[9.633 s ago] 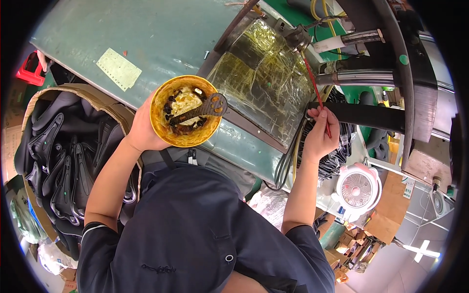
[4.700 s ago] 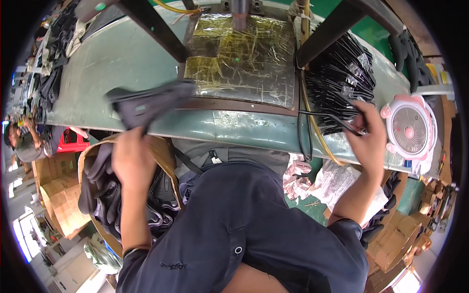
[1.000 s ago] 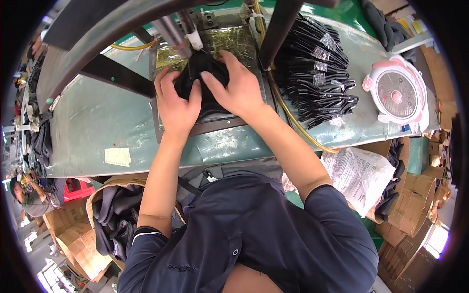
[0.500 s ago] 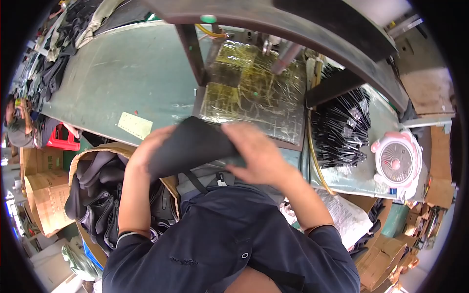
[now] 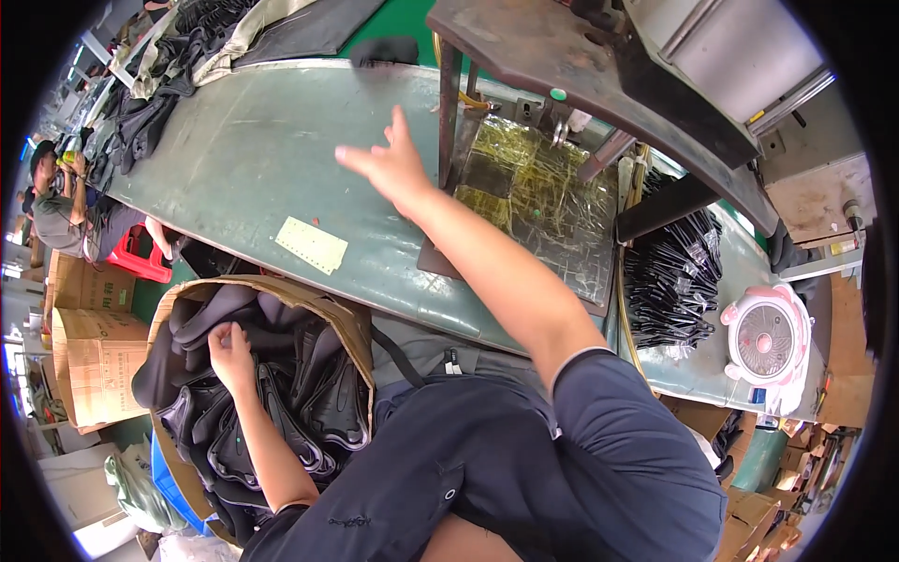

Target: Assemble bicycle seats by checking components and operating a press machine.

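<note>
Our right hand (image 5: pixel 386 164) splayed, empty, blurred black piece (image 5: pixel 385 52) beyond; left hand (image 5: pixel 232 358) half-curled, black saddles (image 5: pixel 339 403) around, hold we can't tell.

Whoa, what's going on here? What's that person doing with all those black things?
The person's left hand is over a big cardboard box full of black padded pieces; I can't tell if it's gripping one. The right hand is stretched over the green bench, open and empty. Past it, near the bench's far edge, is a blurry dark piece. Nobody is touching the metal frame or the pink-and-white fan.
</note>
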### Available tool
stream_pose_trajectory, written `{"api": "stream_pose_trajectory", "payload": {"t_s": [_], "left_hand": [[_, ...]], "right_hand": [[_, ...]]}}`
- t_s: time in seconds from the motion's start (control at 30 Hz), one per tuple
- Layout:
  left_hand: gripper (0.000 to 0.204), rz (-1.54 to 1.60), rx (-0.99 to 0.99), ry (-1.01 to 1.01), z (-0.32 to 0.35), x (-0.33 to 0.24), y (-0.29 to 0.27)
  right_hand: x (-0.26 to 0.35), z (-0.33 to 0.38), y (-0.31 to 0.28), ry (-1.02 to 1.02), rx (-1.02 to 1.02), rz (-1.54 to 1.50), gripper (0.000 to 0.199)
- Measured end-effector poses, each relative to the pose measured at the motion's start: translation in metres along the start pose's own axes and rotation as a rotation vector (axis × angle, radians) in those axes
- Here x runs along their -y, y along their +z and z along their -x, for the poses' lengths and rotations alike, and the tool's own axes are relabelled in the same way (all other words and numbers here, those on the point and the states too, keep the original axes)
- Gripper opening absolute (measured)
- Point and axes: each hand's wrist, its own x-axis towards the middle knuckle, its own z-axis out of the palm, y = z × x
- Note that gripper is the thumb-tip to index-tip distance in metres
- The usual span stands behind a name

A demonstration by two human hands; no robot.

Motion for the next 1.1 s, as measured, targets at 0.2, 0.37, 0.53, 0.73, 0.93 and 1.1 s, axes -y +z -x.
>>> {"api": "stream_pose_trajectory", "payload": {"t_s": [0.2, 0.37, 0.53, 0.73, 0.93, 1.1], "left_hand": [[0.070, -1.160, 0.012, 0.118, 0.030, 0.133, 0.019], [0.084, -1.206, 0.434, -0.045, 0.034, 0.069, 0.038], [0.088, -1.091, 0.297, -0.146, 0.041, 0.104, 0.007], [0.067, -0.759, 0.067, 0.635, 0.035, -0.095, 0.019], [0.053, -0.467, 0.630, 1.162, 0.131, -0.269, 0.132], [0.066, -0.363, 1.065, 1.467, 0.203, -0.308, 0.229]], "right_hand": [[-0.009, 0.152, -0.090, -0.370, 0.282, 0.525, 0.078], [0.035, 0.242, -0.223, -0.333, -0.074, 0.780, 0.044], [0.093, 0.311, -0.328, -0.405, -0.472, 1.132, 0.030], [0.112, 0.358, -0.409, -0.267, -0.584, 1.395, 0.032], [0.121, 0.362, -0.419, -0.076, -0.417, 1.534, 0.034], [0.108, 0.395, -0.437, 0.058, -0.397, 1.703, 0.044]]}}
